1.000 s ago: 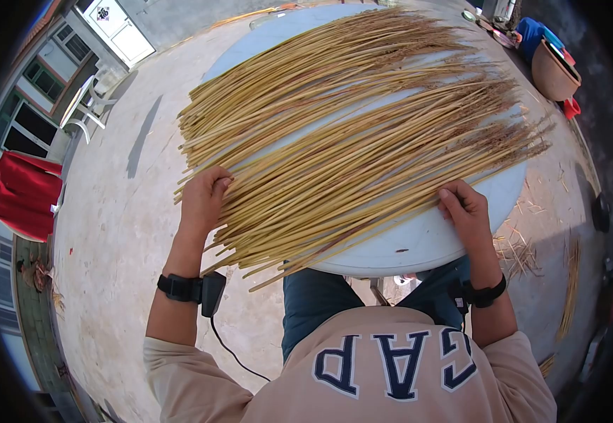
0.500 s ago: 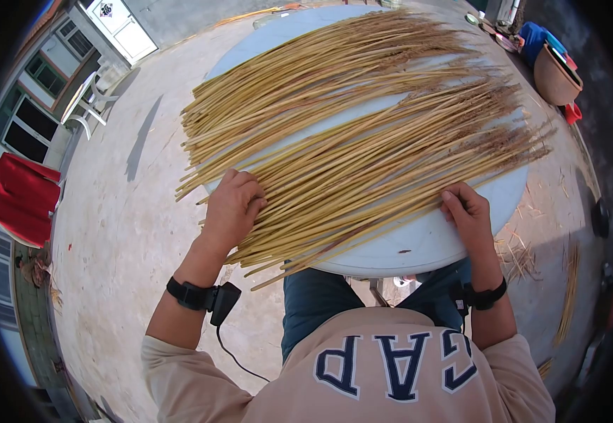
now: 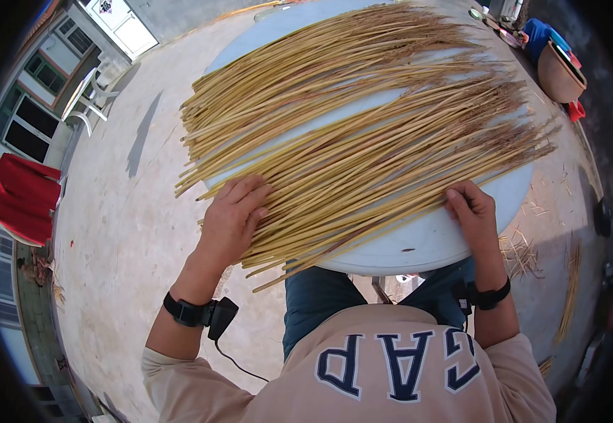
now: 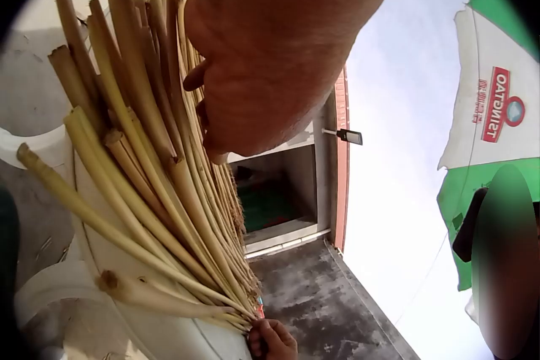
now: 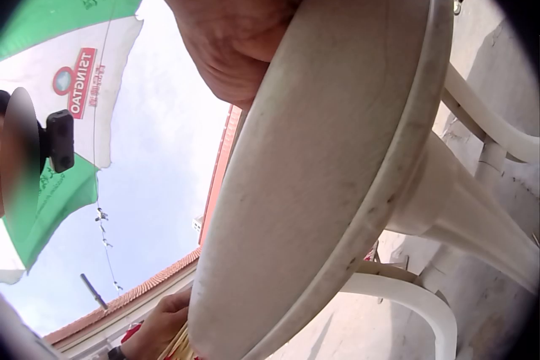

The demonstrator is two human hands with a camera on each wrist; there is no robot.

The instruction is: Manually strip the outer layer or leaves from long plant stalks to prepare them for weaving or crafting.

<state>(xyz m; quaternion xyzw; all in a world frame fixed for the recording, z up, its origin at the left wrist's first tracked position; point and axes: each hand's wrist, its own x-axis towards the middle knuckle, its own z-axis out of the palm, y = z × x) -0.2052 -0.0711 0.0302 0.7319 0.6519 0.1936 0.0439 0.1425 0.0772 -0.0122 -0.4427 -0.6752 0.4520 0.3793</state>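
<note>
Long yellow-brown plant stalks [image 3: 335,169] with brushy seed heads lie spread in bands across a round white table [image 3: 391,250]. Over the cut ends of the nearest band lies my left hand [image 3: 232,218], fingers extended onto the stalks. In the left wrist view, that hand [image 4: 261,64] hangs beside the thick stalk ends [image 4: 126,149]. My right hand [image 3: 474,213] is at the near edge of the same band, fingers bent, thumb and index fingertips right at the outermost stalks. In the right wrist view, this hand [image 5: 245,39] rests against the tabletop; its fingertips are hidden.
Beyond the table stand a clay pot [image 3: 560,74] and a blue container [image 3: 537,39]. A white chair [image 3: 88,102] and a red cloth [image 3: 25,199] are at the left. Loose stalks [image 3: 571,292] lie on the ground at right. A green and white umbrella [image 4: 506,81] hangs overhead.
My left hand has moved right and inward from the left side of the stalks, and the near stalk ends are drawn closer together. The right hand stays in nearly the same place.
</note>
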